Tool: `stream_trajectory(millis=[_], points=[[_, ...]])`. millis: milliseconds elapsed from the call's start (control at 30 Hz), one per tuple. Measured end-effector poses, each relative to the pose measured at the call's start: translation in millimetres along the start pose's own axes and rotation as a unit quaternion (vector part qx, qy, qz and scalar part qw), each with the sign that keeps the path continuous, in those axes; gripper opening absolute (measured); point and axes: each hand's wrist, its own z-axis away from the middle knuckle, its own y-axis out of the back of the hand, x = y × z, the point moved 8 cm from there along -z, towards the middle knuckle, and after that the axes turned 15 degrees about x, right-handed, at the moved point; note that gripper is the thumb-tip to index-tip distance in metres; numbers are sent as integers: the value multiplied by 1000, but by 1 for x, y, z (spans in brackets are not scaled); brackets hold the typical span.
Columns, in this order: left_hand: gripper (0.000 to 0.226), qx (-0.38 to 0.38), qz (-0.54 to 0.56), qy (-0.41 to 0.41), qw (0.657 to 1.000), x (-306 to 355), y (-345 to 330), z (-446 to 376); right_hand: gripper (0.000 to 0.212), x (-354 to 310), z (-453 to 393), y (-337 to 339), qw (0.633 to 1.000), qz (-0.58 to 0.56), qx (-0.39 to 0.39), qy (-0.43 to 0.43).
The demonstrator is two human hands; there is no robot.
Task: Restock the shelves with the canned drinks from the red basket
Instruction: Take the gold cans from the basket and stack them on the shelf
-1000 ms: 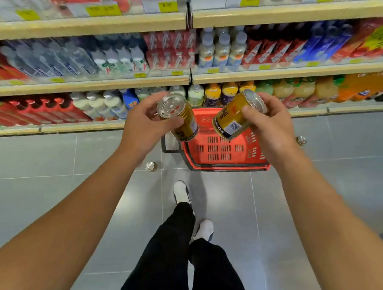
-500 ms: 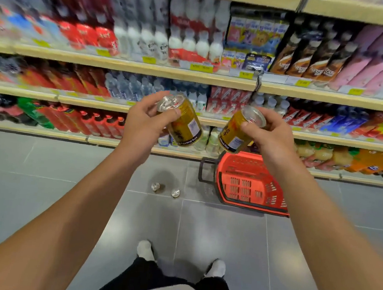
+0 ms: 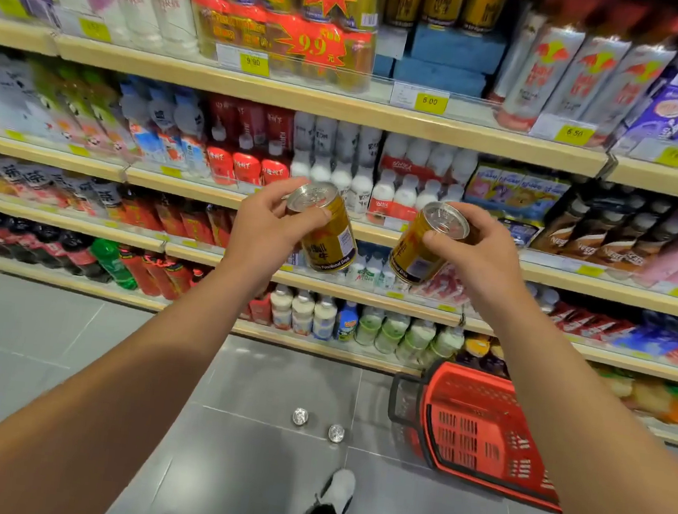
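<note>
The shelves [image 3: 328, 107] were seen filling the upper half of the view, stocked in tiers with bottles, cartons and cans, with yellow price tags [image 3: 429, 101] fixed along their edges. A grey tiled floor [image 3: 67, 354] was seen below them. The red basket [image 3: 482, 431] was found standing on the floor at the foot of the shelves, low and to the right, well beneath both hands and partly hidden behind the right forearm. Its contents could not be made out.

Both arms were held raised towards the middle tiers. A gold can [image 3: 323, 228] was gripped by the left hand [image 3: 265, 228], fingers and thumb curled round its upper end, with its silver lid tilted towards the camera. A second can [image 3: 424, 245] was gripped likewise at its rim by the right hand [image 3: 476, 252], tilted the opposite way, so that the two bases leaned towards each other without touching. The cans were held side by side, with a gap between them.

Two small silver cans [image 3: 300, 416] were seen upright on the floor, left of the basket and apart from it.
</note>
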Motion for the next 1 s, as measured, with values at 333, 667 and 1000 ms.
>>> stream_trajectory(millis=[333, 667, 1000], points=[[35, 14, 11, -55, 998, 45, -51, -81, 55, -50, -101, -22, 991, 39, -6, 131], [37, 20, 13, -112, 993, 92, -113, -138, 69, -97, -207, -19, 971, 34, 14, 236], [43, 29, 6, -135, 990, 103, -125, -193, 53, -125, -270, -59, 966, 34, 3, 258]])
